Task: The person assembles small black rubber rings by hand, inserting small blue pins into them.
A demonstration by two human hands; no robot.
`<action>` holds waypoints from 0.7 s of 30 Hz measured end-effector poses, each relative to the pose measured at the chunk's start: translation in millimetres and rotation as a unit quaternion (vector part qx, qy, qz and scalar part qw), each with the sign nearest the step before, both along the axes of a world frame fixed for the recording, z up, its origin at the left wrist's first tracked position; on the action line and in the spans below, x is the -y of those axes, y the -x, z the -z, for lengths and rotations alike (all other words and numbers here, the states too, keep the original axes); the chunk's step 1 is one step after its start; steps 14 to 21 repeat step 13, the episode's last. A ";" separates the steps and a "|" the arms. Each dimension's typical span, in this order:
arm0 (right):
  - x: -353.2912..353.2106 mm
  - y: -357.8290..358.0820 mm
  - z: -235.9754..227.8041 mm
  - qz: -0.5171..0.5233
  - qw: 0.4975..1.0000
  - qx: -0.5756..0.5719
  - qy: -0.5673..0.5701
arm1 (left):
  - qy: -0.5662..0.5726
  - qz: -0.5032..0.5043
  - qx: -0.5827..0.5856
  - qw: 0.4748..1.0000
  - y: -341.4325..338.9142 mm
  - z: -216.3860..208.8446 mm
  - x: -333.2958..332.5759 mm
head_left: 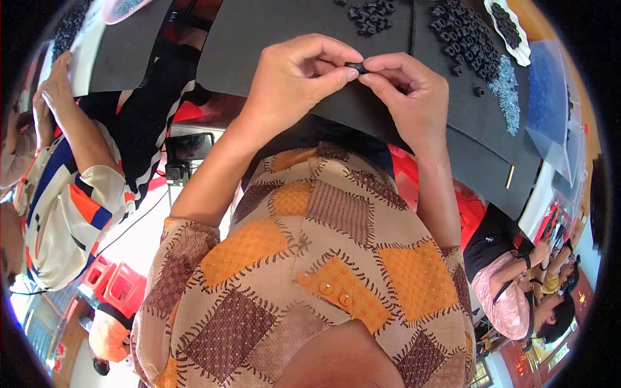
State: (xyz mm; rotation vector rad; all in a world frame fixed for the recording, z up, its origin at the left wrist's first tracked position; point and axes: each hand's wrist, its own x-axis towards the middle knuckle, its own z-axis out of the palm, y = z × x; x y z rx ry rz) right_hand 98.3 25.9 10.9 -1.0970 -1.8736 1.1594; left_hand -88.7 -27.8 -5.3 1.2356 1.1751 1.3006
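Between my fingertips, just above the near part of the dark table, is a small black cylindrical piece (356, 67). My left hand (304, 74) pinches its left end with thumb and forefinger. Its right end is pinched by my right hand (411, 84). Much of the piece is covered by the fingers. To the right of my hands lies a large pile of small black ring-like parts (467, 39). A smaller heap of black parts (371, 18) is beyond my hands. Beside the large pile spreads a patch of tiny clear bluish pieces (504, 97).
A white dish (511, 29) of black parts stands at the far right, near a clear bluish plastic bag (553, 103). A thin yellowish stick (510, 177) lies on the dark tabletop (259, 39). Co-workers sit at the left and right; one person's hand (57, 84) rests at the left.
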 end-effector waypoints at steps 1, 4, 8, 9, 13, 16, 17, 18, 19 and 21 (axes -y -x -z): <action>0.7 4.1 2.6 -0.006 1.000 0.020 0.002 | -0.023 -0.004 -0.032 0.999 2.9 1.4 0.5; 6.3 20.7 3.7 0.009 0.999 0.009 -0.041 | -0.042 -0.019 -0.135 0.990 10.5 2.3 4.1; 6.1 31.0 9.4 -0.019 0.970 0.104 -0.219 | -0.047 -0.057 -0.160 0.984 12.1 -3.2 5.6; 6.9 33.2 10.4 -0.012 0.973 0.103 -0.206 | -0.039 -0.055 -0.167 0.984 13.4 -2.1 5.0; 12.1 33.6 0.5 -0.011 0.983 0.118 -0.142 | -0.043 -0.044 -0.193 0.979 15.7 -1.7 5.4; 12.1 33.6 0.5 -0.011 0.983 0.118 -0.142 | -0.043 -0.044 -0.193 0.979 15.7 -1.7 5.4; 12.1 33.6 0.5 -0.011 0.983 0.118 -0.142 | -0.043 -0.044 -0.193 0.979 15.7 -1.7 5.4; 12.1 33.6 0.5 -0.011 0.983 0.118 -0.142 | -0.043 -0.044 -0.193 0.979 15.7 -1.7 5.4; 12.1 33.6 0.5 -0.011 0.983 0.118 -0.142 | -0.043 -0.044 -0.193 0.979 15.7 -1.7 5.4; 12.1 33.6 0.5 -0.011 0.983 0.118 -0.142 | -0.043 -0.044 -0.193 0.979 15.7 -1.7 5.4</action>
